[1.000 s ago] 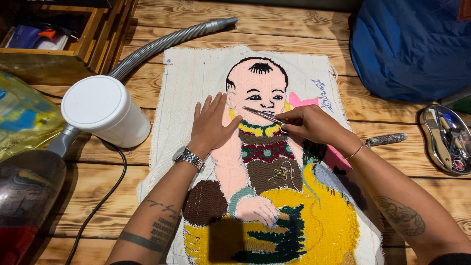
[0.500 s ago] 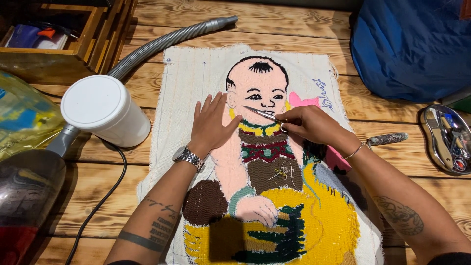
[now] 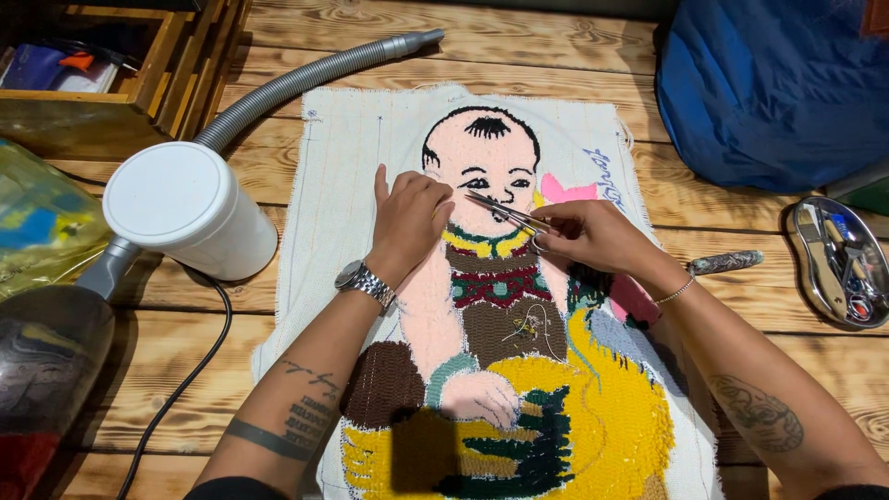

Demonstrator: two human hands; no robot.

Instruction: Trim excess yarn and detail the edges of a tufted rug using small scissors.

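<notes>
Our left hand (image 3: 407, 218) stays flat on the tufted baby-figure rug on white backing cloth (image 3: 500, 306), mid-table, while our right hand (image 3: 593, 236) grips thin metal scissors (image 3: 505, 211), tips now nudged nearer the chin (trimming continues, we judge).

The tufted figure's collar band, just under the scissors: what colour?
Yellow collar band, head view.

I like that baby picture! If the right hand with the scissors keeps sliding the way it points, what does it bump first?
Probably the left hand: the right hand aims its scissors up-left across the tufted rug, tips close to those fingers.
</notes>
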